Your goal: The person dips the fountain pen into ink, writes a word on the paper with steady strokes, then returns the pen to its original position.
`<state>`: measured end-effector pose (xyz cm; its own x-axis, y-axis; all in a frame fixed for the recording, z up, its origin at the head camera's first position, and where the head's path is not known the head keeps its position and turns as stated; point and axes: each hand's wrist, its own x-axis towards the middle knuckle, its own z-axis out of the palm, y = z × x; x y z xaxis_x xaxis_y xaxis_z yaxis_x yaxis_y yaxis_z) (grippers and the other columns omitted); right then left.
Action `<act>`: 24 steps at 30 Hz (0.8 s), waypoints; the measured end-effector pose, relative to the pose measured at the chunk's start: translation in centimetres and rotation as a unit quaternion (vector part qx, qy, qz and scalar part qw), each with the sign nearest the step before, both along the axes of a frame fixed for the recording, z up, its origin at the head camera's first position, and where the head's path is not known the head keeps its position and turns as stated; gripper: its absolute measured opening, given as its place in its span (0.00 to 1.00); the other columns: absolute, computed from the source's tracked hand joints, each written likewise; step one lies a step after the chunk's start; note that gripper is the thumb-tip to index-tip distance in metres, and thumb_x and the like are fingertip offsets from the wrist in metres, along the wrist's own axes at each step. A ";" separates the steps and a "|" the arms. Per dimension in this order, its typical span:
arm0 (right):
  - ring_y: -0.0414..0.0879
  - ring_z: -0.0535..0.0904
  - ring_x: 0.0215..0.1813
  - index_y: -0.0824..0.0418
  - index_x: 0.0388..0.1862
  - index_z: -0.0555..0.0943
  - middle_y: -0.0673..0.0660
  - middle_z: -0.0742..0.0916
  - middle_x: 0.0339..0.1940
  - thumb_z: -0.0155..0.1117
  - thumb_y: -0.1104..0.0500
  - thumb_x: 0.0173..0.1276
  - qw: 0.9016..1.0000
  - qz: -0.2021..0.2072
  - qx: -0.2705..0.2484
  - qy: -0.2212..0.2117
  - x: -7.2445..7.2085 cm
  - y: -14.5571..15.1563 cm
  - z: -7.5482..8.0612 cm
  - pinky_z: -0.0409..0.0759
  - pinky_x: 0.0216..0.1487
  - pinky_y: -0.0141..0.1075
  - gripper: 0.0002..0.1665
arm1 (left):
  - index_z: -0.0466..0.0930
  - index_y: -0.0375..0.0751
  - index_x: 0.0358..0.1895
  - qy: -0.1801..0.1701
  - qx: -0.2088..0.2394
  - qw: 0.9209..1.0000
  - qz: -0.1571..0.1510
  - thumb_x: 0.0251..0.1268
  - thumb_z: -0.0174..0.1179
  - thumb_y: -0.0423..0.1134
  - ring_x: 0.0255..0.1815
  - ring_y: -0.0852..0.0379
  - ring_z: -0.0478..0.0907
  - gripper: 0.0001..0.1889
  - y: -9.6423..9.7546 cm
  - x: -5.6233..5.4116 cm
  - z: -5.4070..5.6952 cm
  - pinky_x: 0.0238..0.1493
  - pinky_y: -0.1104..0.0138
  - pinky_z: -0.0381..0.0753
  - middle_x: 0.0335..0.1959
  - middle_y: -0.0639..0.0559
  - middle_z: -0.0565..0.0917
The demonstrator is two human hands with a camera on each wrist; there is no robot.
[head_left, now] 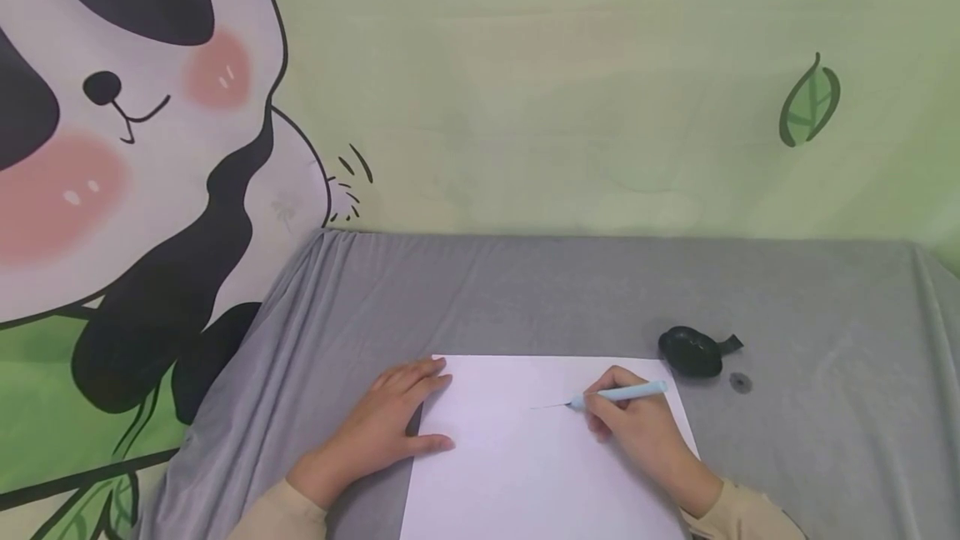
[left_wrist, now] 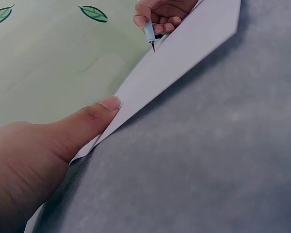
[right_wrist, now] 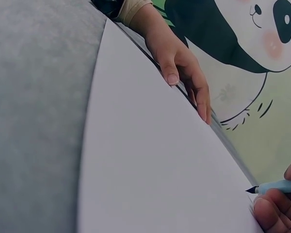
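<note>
A sheet of white paper (head_left: 517,473) lies on the grey cloth. My right hand (head_left: 637,423) pinches a light blue pen (head_left: 630,391) between thumb and fingers, its dark pointed tip close to the sheet. From the tip a short thin line runs left across the paper. In the right wrist view the pen (right_wrist: 279,187) shows a dark, tapered point. My left hand (head_left: 382,415) rests on the paper's left edge with fingers spread; in the left wrist view its thumb (left_wrist: 94,119) presses on the sheet's edge.
A glossy black oval object (head_left: 690,351) with a short stem lies near the sheet's top right corner. Next to it is a small dark round piece (head_left: 740,382). Grey cloth (head_left: 825,440) covers the table; behind stands a pale green wall (head_left: 562,107) with a panda picture (head_left: 150,190).
</note>
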<state>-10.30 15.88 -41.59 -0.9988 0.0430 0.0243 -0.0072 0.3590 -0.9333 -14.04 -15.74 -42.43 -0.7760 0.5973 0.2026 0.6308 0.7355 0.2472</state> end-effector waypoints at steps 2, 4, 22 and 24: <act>0.38 0.76 0.18 0.68 0.29 0.77 0.56 0.82 0.18 0.60 0.69 0.61 1.000 -0.001 0.002 0.003 0.0 0.1 0.0 0.79 0.24 0.30 0.02 | 0.74 0.40 0.63 -0.001 0.000 1.000 0.000 0.50 0.68 0.60 0.69 0.45 0.68 0.39 0.0 0.0 0.1 0.68 0.50 0.66 0.68 0.45 0.72; 0.38 0.76 0.18 0.68 0.29 0.77 0.56 0.82 0.17 0.60 0.69 0.61 1.000 -0.003 0.004 0.005 -0.1 0.1 0.0 0.79 0.24 0.30 0.02 | 0.74 0.40 0.63 -0.003 0.000 1.000 0.000 0.50 0.68 0.60 0.69 0.45 0.68 0.39 0.0 0.0 0.1 0.68 0.50 0.66 0.68 0.45 0.72; 0.39 0.76 0.17 0.69 0.29 0.76 0.56 0.82 0.17 0.60 0.69 0.61 1.000 -0.024 0.007 0.007 -0.1 0.5 -0.1 0.78 0.23 0.29 0.03 | 0.74 0.40 0.63 -0.008 0.004 1.000 0.003 0.50 0.68 0.59 0.69 0.44 0.68 0.39 0.0 0.1 0.1 0.68 0.49 0.66 0.68 0.45 0.72; 0.39 0.76 0.17 0.68 0.29 0.77 0.56 0.82 0.16 0.60 0.69 0.61 1.000 -0.027 0.007 0.009 -0.1 0.5 -0.1 0.79 0.23 0.29 0.03 | 0.74 0.41 0.63 -0.009 0.004 1.000 0.003 0.50 0.68 0.59 0.69 0.44 0.68 0.39 0.0 0.1 0.1 0.68 0.49 0.65 0.68 0.45 0.72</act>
